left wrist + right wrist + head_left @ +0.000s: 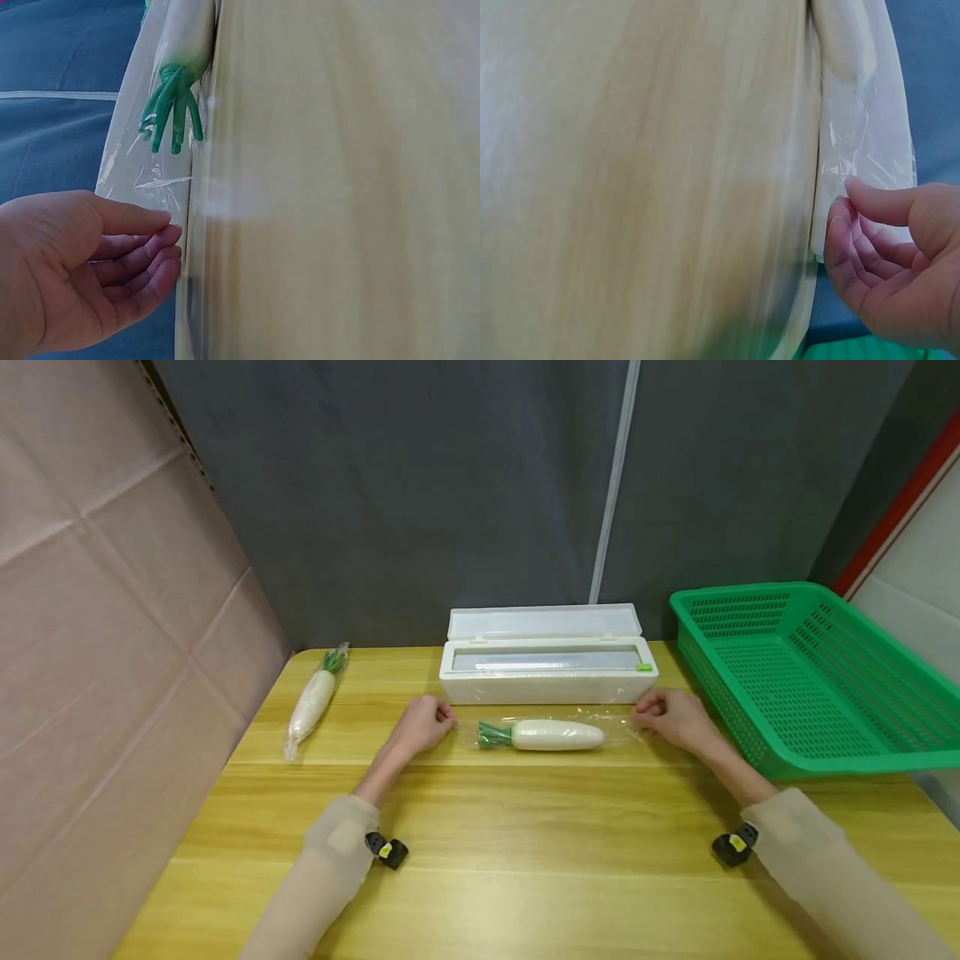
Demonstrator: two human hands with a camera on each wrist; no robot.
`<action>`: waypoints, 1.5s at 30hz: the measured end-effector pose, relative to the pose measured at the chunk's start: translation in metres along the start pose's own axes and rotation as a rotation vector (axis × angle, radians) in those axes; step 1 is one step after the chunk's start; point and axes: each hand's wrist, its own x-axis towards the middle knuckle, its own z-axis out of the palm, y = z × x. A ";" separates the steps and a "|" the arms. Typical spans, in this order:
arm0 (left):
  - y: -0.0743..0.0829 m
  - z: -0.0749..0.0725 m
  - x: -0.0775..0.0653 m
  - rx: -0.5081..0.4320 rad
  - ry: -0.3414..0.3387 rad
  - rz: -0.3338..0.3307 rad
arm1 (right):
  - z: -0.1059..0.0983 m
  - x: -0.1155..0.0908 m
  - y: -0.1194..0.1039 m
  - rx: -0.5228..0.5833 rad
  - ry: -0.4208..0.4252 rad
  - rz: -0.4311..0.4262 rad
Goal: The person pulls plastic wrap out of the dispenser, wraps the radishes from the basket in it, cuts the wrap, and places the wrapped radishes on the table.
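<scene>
A white radish (558, 735) with a short green top lies crosswise in front of the white box, with clear plastic wrap (619, 727) around it and stretching out past both ends. My left hand (422, 725) pinches the wrap between thumb and fingers, just beyond the green leaf stubs (174, 112). At the opposite end, past the radish's rounded tip (859, 67), my right hand (675, 718) pinches the other end of the film. Behind the radish stands the white wrap dispenser box (547, 687), its lid (543, 622) raised and a green slider at its right end.
Another radish (313, 700) in clear film lies near the table's left edge, its green top pointing away. On the right stands a green plastic basket (795, 760) with perforated sides, close to my right forearm. A dark grey panel (420, 502) rises behind the table.
</scene>
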 end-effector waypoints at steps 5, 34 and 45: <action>0.000 -0.001 -0.002 -0.007 0.006 0.024 | -0.002 -0.002 0.003 -0.011 0.011 -0.021; 0.022 -0.002 -0.002 -0.143 0.160 0.124 | -0.016 -0.001 0.002 -0.039 0.330 -0.130; 0.047 0.016 0.011 -0.189 0.169 0.261 | -0.019 0.011 0.001 -0.054 0.303 -0.233</action>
